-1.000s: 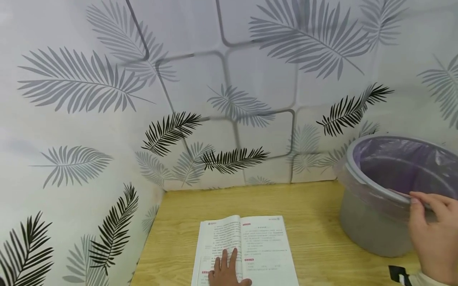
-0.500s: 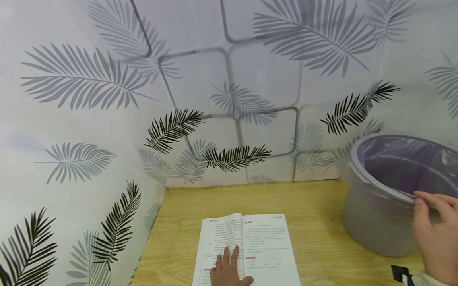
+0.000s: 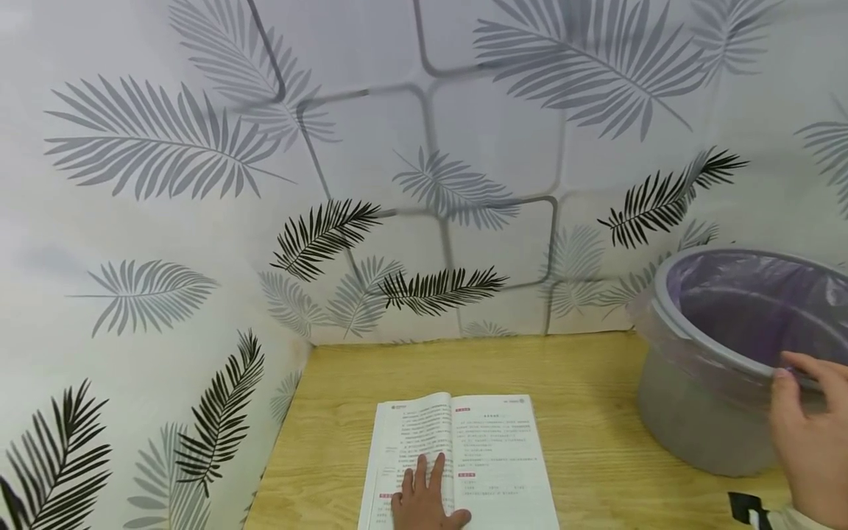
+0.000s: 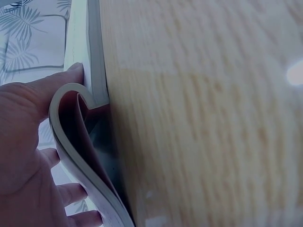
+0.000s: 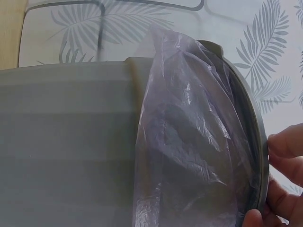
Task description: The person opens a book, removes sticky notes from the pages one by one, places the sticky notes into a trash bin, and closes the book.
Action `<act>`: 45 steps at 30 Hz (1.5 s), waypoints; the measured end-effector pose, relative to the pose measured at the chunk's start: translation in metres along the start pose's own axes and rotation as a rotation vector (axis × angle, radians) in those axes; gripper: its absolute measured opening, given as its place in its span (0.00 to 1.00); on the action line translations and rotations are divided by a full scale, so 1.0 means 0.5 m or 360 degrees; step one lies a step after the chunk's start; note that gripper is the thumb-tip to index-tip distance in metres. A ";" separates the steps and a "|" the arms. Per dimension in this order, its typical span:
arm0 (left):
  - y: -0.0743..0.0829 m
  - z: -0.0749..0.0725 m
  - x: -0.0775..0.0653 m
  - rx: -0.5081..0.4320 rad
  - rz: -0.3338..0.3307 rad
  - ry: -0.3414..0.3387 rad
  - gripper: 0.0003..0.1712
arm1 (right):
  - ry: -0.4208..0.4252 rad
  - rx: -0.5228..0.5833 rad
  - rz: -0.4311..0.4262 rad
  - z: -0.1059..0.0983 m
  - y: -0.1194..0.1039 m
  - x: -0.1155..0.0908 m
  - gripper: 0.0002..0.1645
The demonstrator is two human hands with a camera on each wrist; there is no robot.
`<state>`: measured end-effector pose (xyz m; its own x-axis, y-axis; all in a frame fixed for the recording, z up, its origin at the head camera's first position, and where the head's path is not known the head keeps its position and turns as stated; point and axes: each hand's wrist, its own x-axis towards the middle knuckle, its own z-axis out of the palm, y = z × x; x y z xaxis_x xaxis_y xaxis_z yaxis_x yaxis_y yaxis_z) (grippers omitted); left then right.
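Note:
An open book (image 3: 493, 456) with printed text and small red headings lies on the wooden table. My left hand (image 3: 427, 497) rests on its left page near the middle fold, fingers straight and spread. From the side, in the left wrist view, the book's spine (image 4: 78, 94) bulges upward beside my left thumb. At the right stands a grey trash can (image 3: 702, 419), lined with a thin purple plastic bag (image 5: 189, 137) folded over its rim. My right hand (image 3: 811, 434) pinches the near rim between thumb and fingers.
The wooden table (image 3: 583, 412) reaches back to a wall (image 3: 358, 169) covered in leaf-patterned paper. Another papered wall (image 3: 139, 353) borders the table on the left. A black strap end (image 3: 745, 506) shows by my right wrist.
The whole head view has shifted slightly, so the book, trash can and hands sit a little further right in it. Both hands keep their places on the book and the rim.

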<state>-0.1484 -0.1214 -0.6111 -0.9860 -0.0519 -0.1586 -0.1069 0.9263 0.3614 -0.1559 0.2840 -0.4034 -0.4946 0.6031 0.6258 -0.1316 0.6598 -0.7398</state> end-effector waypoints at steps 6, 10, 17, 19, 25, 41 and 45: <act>0.004 0.002 0.001 -0.0002 -0.0008 -0.0005 0.57 | 0.0120 0.0056 0.0011 0.001 -0.003 -0.004 0.16; 0.005 0.005 -0.003 -0.0026 0.0013 0.0003 0.57 | 0.0336 0.0133 -0.0066 0.008 -0.021 -0.020 0.16; 0.007 0.011 -0.003 -0.0023 -0.0003 0.0039 0.57 | 0.0681 0.0467 -0.0388 0.058 -0.087 -0.072 0.11; 0.007 0.011 -0.003 -0.0030 -0.0006 0.0039 0.57 | 0.0679 0.0517 -0.0456 0.072 -0.101 -0.089 0.10; 0.003 0.009 -0.003 -0.0054 -0.0010 0.0042 0.56 | 0.0369 0.0617 -0.0590 0.112 -0.117 -0.150 0.06; -0.019 -0.012 -0.007 -0.0258 -0.0035 0.0319 0.33 | -0.1294 0.0281 -0.0634 0.248 -0.114 -0.436 0.14; -0.030 -0.018 -0.011 -0.0244 -0.0226 0.0412 0.31 | -0.1687 0.0280 -0.0691 0.279 -0.106 -0.500 0.11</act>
<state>-0.1427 -0.1383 -0.6072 -0.9576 -0.2878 0.0144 -0.2442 0.8370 0.4896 -0.1451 0.0357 -0.5553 -0.8396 -0.3921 0.3760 -0.5432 0.5975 -0.5898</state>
